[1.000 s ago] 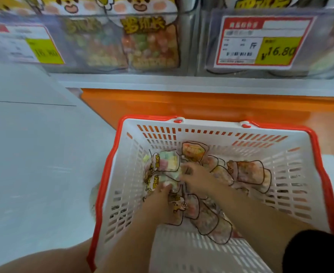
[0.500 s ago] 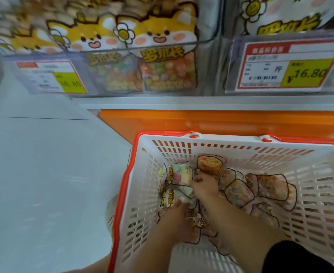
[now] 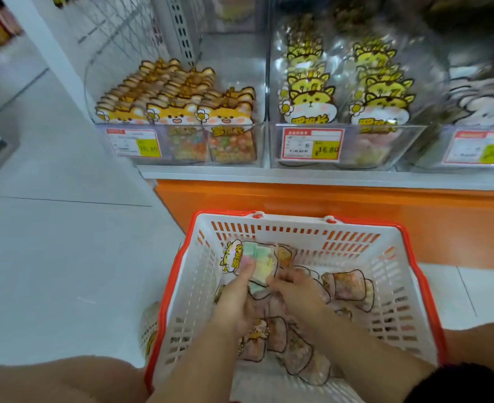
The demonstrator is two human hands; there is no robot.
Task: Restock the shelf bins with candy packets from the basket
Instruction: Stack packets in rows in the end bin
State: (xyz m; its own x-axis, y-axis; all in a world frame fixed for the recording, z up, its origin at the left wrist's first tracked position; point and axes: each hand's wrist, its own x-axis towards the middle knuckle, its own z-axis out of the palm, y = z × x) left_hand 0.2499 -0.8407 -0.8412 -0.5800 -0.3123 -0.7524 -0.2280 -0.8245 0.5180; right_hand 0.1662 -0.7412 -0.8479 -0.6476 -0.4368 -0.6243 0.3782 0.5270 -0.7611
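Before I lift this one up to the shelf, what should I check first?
1. Left hand grip on the pastel packet: ok, it is pinched from above.
2. Right hand grip: cannot tell, it is blurred among the loose packets.
3. Matching bin: ok, the middle bin seems to hold the same yellow-topped packets.
4. Way up to it: ok, the top is open and nothing is between.
5. Basket steady: ok, it sits on the floor.
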